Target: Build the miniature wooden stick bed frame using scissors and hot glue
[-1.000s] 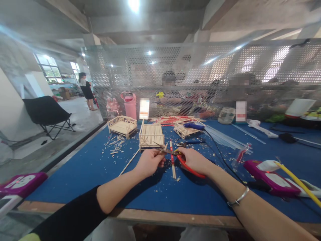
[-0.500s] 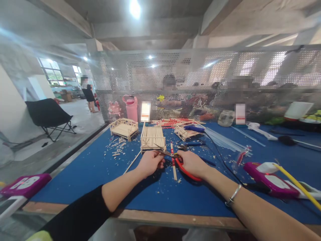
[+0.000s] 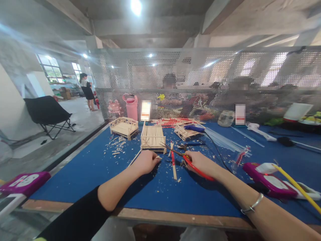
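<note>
My left hand [image 3: 146, 161] rests on the blue table mat [image 3: 160, 190], fingers curled, pinching a small pale wooden piece at its fingertips. My right hand [image 3: 202, 163] grips red-handled scissors [image 3: 187, 160]; their blades are parted and point left toward the left hand, a short gap away. A red-and-wood stick [image 3: 173, 164] lies between the hands. Just beyond the left hand stands a small wooden stick model [image 3: 152, 137].
Two more stick models [image 3: 123, 126] [image 3: 186, 130], a blue glue gun [image 3: 194, 127], stick bundles, wood chips and a pink bottle [image 3: 131, 106] lie further back. Purple devices sit at right [image 3: 268, 182] and left [image 3: 23, 182]. People sit behind a perforated screen [image 3: 200, 83].
Both hands have dropped toward the mat and parted; the scissors have drawn back to the right with blades apart, and the stick piece at the blades is no longer between them.
</note>
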Motion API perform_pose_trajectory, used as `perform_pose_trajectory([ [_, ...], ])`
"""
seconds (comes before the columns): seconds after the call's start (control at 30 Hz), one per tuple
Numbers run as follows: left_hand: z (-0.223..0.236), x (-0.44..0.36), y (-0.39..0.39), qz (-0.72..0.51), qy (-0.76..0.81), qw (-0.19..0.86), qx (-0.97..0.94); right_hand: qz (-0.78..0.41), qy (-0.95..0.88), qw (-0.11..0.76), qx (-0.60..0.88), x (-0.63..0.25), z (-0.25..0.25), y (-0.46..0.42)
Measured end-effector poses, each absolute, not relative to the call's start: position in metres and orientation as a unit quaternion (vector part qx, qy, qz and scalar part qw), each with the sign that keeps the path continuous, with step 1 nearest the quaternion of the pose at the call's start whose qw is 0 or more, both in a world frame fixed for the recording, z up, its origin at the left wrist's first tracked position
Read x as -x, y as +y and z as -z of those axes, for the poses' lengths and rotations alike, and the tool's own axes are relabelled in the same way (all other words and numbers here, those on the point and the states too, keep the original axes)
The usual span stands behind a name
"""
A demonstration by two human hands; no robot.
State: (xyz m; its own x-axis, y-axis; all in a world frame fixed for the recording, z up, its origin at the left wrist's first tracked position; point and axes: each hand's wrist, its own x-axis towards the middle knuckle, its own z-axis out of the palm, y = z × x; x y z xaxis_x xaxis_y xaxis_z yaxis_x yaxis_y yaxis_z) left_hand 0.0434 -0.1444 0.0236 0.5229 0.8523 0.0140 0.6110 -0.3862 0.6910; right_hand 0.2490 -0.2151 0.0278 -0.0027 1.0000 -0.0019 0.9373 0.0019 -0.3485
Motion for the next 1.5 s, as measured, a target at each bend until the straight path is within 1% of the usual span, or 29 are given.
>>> perform_pose_trajectory([
  [0.1, -0.026, -0.043, -0.149, -0.191, 0.45, 0.235, -0.84, -0.127, -0.69, 0.13, 0.701, -0.247, -0.03, -0.217],
  [0.2, -0.03, -0.046, -0.157, -0.201, 0.454, 0.188, -0.847, -0.126, -0.682, 0.133, 0.708, -0.242, -0.032, -0.219],
  [0.27, -0.03, -0.05, -0.16, -0.226, 0.439, 0.209, -0.844, -0.127, -0.68, 0.133, 0.71, -0.237, -0.032, -0.22],
  [0.4, -0.023, -0.059, -0.16, -0.261, 0.372, 0.355, -0.817, -0.134, -0.682, 0.13, 0.707, -0.227, -0.029, -0.222],
  [0.47, -0.019, -0.061, -0.157, -0.257, 0.372, 0.376, -0.809, -0.135, -0.683, 0.123, 0.707, -0.225, -0.03, -0.224],
  [0.63, -0.019, -0.053, -0.147, -0.265, 0.416, 0.359, -0.793, -0.14, -0.671, 0.094, 0.722, -0.247, -0.042, -0.233],
  [0.73, -0.024, -0.049, -0.146, -0.267, 0.42, 0.347, -0.795, -0.103, -0.615, 0.073, 0.778, -0.266, -0.043, -0.237],
  [0.8, -0.026, -0.05, -0.148, -0.267, 0.415, 0.339, -0.801, -0.085, -0.585, 0.044, 0.805, -0.272, -0.038, -0.238],
  [0.93, -0.026, -0.052, -0.152, -0.275, 0.393, 0.306, -0.822, -0.073, -0.607, 0.014, 0.791, -0.266, -0.032, -0.24],
  [1.07, -0.023, -0.052, -0.151, -0.262, 0.384, 0.296, -0.834, -0.033, -0.611, -0.047, 0.79, -0.25, -0.049, -0.245],
  [1.13, -0.022, -0.052, -0.152, -0.25, 0.369, 0.284, -0.849, 0.02, -0.64, -0.027, 0.768, -0.24, -0.059, -0.246],
  [1.2, -0.022, -0.053, -0.155, -0.239, 0.334, 0.249, -0.877, 0.085, -0.716, 0.038, 0.692, -0.229, -0.062, -0.242],
  [1.23, -0.022, -0.053, -0.156, -0.235, 0.315, 0.226, -0.891, 0.107, -0.753, 0.056, 0.646, -0.223, -0.062, -0.239],
  [1.3, -0.022, -0.053, -0.158, -0.224, 0.29, 0.182, -0.912, 0.119, -0.806, 0.04, 0.579, -0.214, -0.058, -0.231],
  [1.4, -0.022, -0.053, -0.16, -0.201, 0.303, 0.14, -0.921, 0.123, -0.821, 0.004, 0.557, -0.209, -0.05, -0.218],
  [1.5, -0.025, -0.054, -0.161, -0.184, 0.341, 0.113, -0.915, 0.163, -0.809, 0.031, 0.564, -0.212, -0.043, -0.211],
])
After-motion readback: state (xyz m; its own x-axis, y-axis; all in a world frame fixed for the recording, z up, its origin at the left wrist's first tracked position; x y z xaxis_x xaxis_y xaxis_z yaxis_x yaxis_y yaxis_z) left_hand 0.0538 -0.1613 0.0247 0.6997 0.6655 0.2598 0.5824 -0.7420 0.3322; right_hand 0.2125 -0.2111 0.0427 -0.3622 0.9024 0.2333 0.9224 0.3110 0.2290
